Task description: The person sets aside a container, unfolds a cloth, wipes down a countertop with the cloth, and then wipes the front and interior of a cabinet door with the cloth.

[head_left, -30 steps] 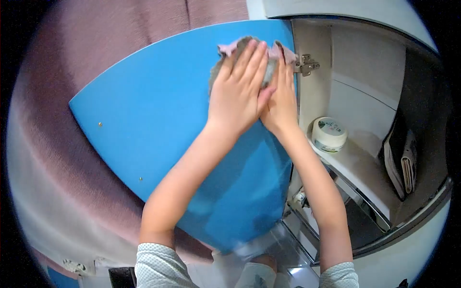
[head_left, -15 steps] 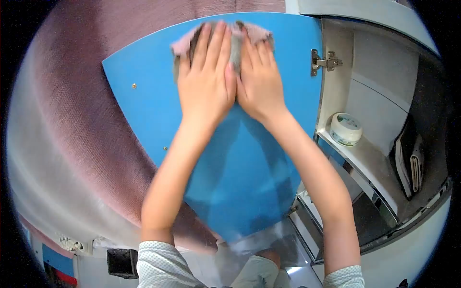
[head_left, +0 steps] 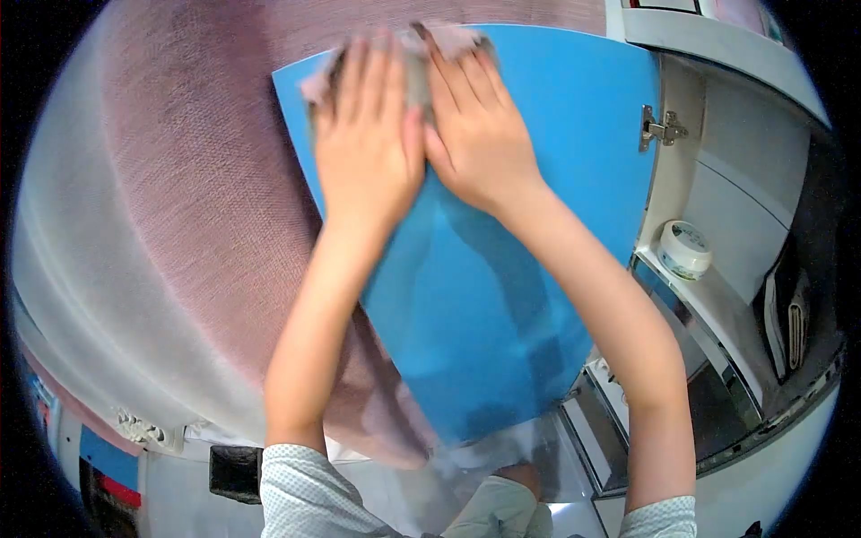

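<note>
A blue cabinet door (head_left: pixel 574 134) stands swung open in front of me, its inner side facing up at me. Near its top left edge lies a crumpled grey and pink cloth (head_left: pixel 417 85), flattened under both palms. My left hand (head_left: pixel 368 143) rests flat on the cloth with fingers stretched out, slightly blurred. Beside it, thumbs almost meeting, my right hand (head_left: pixel 480 125) presses the cloth's right part, fingers extended. Much of the cloth is hidden beneath the hands.
A metal hinge (head_left: pixel 662 128) joins the door to a cabinet at right. On its shelf sit a white round jar (head_left: pixel 684 250) and a dark folded item (head_left: pixel 789 314). Pink fabric (head_left: pixel 197 161) borders the door's left side. A black bin (head_left: pixel 235 473) stands on the floor.
Both hands have slid left with the cloth, across the door toward its free edge. The camera view has shifted, so the door and cabinet appear farther right.
</note>
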A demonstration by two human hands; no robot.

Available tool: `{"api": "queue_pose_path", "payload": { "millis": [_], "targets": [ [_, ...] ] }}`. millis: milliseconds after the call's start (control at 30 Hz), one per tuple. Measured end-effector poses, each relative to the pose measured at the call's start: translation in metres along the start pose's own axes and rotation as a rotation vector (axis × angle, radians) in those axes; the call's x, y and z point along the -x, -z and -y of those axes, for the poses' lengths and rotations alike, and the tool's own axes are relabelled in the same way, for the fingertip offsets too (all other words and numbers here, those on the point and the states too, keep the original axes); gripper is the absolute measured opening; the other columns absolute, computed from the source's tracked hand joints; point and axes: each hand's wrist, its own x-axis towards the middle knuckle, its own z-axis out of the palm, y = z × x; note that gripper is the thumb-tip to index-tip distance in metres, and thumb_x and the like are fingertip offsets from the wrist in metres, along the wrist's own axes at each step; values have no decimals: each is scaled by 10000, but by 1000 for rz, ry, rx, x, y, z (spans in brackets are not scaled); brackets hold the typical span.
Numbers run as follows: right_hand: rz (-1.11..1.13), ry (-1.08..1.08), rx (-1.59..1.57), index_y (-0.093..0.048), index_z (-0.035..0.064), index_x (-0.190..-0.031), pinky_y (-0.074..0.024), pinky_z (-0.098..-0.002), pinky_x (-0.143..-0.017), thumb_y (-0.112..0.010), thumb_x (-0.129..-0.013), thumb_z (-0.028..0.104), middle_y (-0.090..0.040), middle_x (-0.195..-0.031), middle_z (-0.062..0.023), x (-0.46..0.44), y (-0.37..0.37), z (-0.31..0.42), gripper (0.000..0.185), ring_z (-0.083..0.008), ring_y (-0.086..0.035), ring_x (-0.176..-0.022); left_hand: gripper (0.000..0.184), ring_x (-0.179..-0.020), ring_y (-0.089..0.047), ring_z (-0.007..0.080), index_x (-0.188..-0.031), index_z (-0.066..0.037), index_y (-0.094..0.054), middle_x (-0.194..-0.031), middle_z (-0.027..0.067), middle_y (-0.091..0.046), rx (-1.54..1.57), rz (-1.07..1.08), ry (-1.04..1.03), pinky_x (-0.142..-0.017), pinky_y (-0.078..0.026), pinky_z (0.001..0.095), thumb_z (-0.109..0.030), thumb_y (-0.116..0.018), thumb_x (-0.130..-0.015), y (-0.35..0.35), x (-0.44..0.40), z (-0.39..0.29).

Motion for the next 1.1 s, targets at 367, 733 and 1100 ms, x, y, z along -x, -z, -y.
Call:
{"api": "queue_pose_path", "payload": {
  "millis": [367,733,1100],
  "targets": [
    [245,2,-176,-496,-1,-1145,-250,-420,-1032,-512,-746,260,-507,-1141,-148,41,-4,59,476,-297,-424,-1120,550,-1294,-219,340,-1296,63,-302,-1383,181,-267,116,105,208,-1015,-233,446,-195,-368,-815,22,85,-3],
    [272,24,-120,-525,5,-1109,-237,-423,-1044,-526,-739,279,-499,-1153,-143,55,-3,68,461,-282,-405,-1153,560,-1294,-185,383,-1296,98,-261,-1390,217,-223,170,251,141,-1044,-172,460,-201,-359,-833,33,97,4],
    [430,-24,-209,-556,5,-1026,-275,-421,-1013,-535,-714,284,-535,-1058,-143,102,0,90,419,-290,-453,-1078,595,-1282,-229,377,-1275,107,-301,-1380,230,-243,184,311,230,-1001,-240,457,-233,-413,-799,39,150,-21]
  ]
}}
